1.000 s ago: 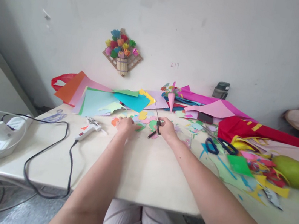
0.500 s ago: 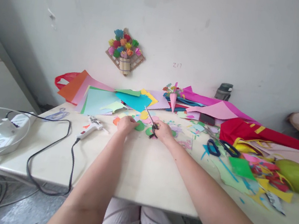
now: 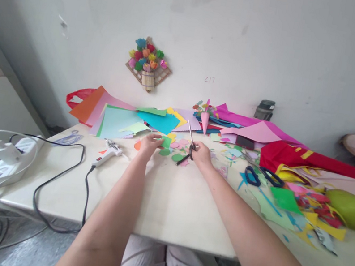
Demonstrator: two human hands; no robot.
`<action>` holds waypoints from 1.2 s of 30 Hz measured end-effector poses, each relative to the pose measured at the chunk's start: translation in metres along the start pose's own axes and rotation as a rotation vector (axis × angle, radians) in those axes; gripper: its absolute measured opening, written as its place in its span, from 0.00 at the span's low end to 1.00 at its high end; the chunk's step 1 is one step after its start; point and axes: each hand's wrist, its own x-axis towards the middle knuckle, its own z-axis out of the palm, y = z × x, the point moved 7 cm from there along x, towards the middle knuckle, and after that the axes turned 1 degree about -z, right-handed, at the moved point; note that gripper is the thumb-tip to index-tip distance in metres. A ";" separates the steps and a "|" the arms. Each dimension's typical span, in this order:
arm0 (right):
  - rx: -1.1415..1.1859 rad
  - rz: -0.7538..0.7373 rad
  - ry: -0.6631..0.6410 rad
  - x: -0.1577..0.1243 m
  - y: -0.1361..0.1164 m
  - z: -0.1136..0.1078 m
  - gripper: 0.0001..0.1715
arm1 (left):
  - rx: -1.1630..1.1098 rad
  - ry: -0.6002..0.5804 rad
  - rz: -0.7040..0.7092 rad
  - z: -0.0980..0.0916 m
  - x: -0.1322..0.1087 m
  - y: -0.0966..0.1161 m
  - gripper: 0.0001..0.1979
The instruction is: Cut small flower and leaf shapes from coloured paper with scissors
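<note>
Between the fingertips of my left hand (image 3: 150, 143) is a small green paper piece (image 3: 166, 143), lifted a little off the table. My right hand (image 3: 201, 155) grips a pair of scissors (image 3: 191, 136) by the dark handles, blades pointing up and away from me; whether the blades are parted I cannot tell. Between the two hands lie cut shapes on the table: a round green paper piece (image 3: 177, 157), pink paper circles (image 3: 180, 143) and a few yellow ones. An orange paper scrap (image 3: 137, 145) lies against my left hand.
Left on the table (image 3: 184, 211) are a glue gun (image 3: 109, 155) with a black cord and a power strip (image 3: 11, 159). Coloured sheets (image 3: 118, 121) and a pink paper cone (image 3: 204, 121) line the back. To the right lie larger scissors (image 3: 260, 176), paper scraps and a green fruit (image 3: 353, 210).
My left hand has picked up a squarish green paper piece from among the cut shapes. My right hand has shifted slightly right with the scissors, now pointing more upright.
</note>
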 end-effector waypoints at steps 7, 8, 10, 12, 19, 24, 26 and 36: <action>0.372 0.086 -0.069 -0.009 -0.014 0.005 0.17 | -0.306 -0.133 -0.074 0.017 -0.007 0.024 0.18; 0.387 0.088 -0.073 -0.010 -0.015 0.004 0.18 | -0.340 -0.142 -0.060 0.017 -0.010 0.025 0.18; 0.403 0.093 -0.093 -0.011 -0.017 0.005 0.20 | -0.380 -0.176 -0.017 0.018 -0.018 0.025 0.18; 0.409 0.083 -0.132 -0.012 -0.019 0.007 0.22 | -0.351 -0.279 -0.002 0.025 -0.029 0.020 0.17; 0.395 0.040 -0.252 -0.018 -0.025 0.016 0.20 | -0.236 -0.359 0.006 0.037 -0.047 0.009 0.15; 0.408 0.033 -0.265 -0.023 -0.031 0.017 0.20 | -0.225 -0.330 -0.055 0.037 -0.044 0.005 0.19; 0.419 0.030 -0.249 -0.023 -0.032 0.017 0.20 | -0.231 -0.323 -0.059 0.038 -0.045 0.004 0.19; 0.410 -0.015 -0.227 -0.023 -0.036 0.017 0.19 | -0.216 -0.380 -0.096 0.040 -0.045 -0.004 0.18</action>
